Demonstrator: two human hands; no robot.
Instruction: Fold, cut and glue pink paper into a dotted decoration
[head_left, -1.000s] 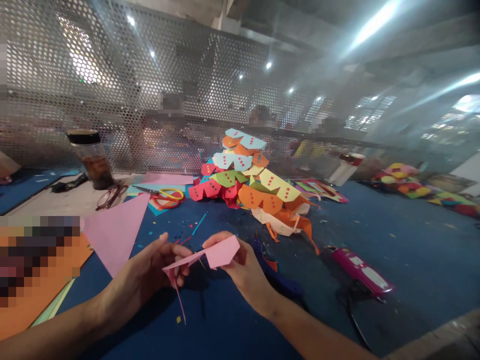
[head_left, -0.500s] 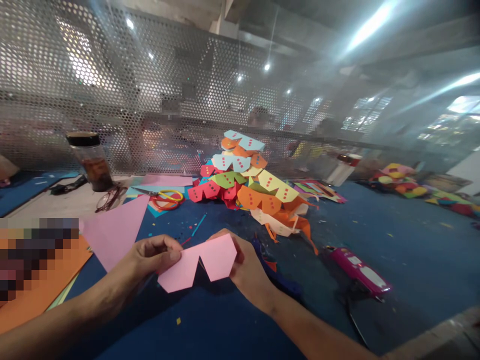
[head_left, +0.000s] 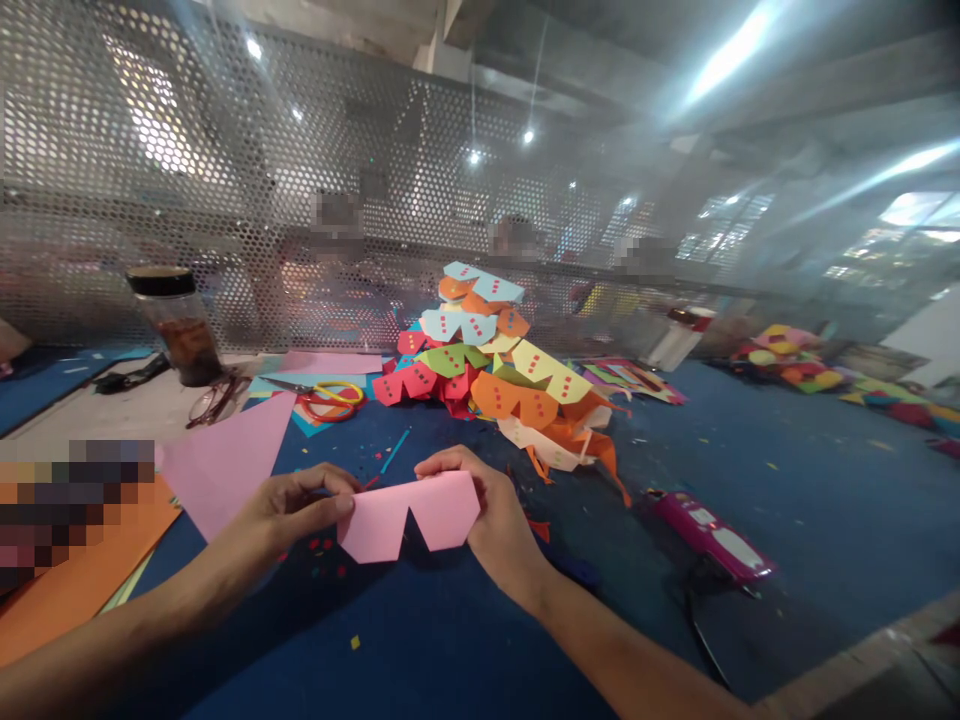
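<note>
A pink paper cutout (head_left: 375,530), folded along its top and with a V-shaped notch in its lower edge, is stretched between both hands above the blue table. My left hand (head_left: 307,515) pinches its left end between thumb and fingers. At the right end, my right hand (head_left: 495,525) grips it, with some fingers hidden behind the paper. Beyond the hands rises a heap of paper cutouts (head_left: 517,400) of similar shape in orange, yellow, green, red and pale blue, many with small punched squares. A large pink sheet (head_left: 232,455) lies left of the hands.
Scissors with yellow and red handles (head_left: 330,398) rest on paper sheets. A lidded jar (head_left: 184,340) and glasses (head_left: 217,400) are at the left. A magenta device (head_left: 712,535) with a cord lies on the right. A perforated metal screen (head_left: 247,200) stands behind.
The pink cutout has shifted slightly right and levelled out, its left end rising. Red paper bits beneath it have come into view. Both hands keep their hold.
</note>
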